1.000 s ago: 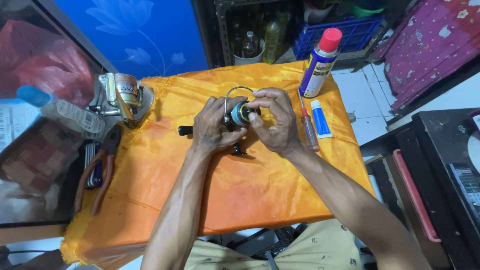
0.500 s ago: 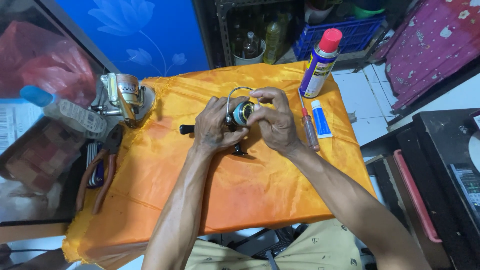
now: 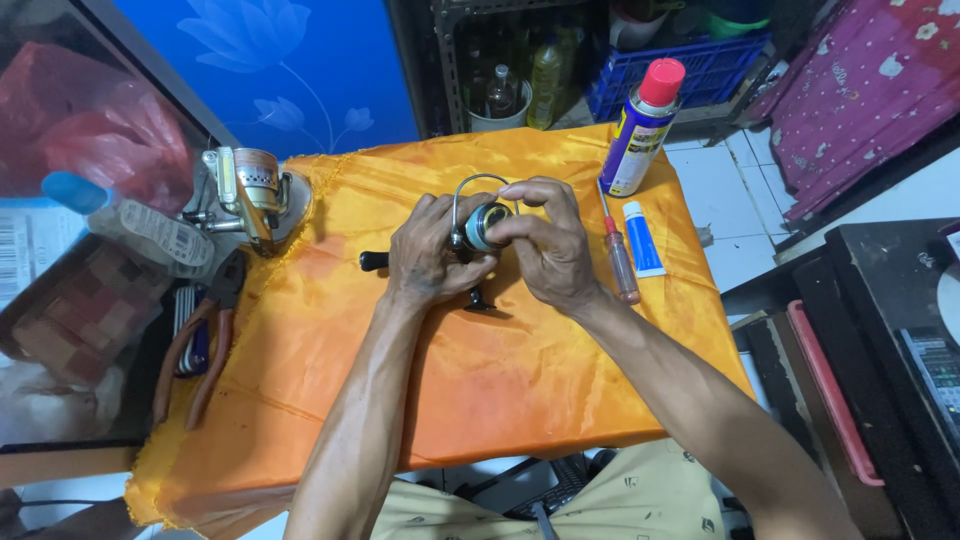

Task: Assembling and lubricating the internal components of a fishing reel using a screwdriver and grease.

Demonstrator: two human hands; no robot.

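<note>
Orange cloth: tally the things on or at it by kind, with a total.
Fishing reels: 2, one in the left hand and right hand, one at the cloth's left edge
Spray cans: 1
Screwdrivers: 1
Small tubes: 1
Pliers: 1
Total: 6

bright even light | soft shadows | sharp | edges bowed

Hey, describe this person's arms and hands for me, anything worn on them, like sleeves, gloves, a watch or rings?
Both arms are bare from the bottom edge of the picture to the fingertips: no sleeves show. The left hand and the right hand wear no gloves, and no watch, bracelet or ring shows on either wrist or on the fingers in view. The forearms are lean, with veins and tendons standing out.
</note>
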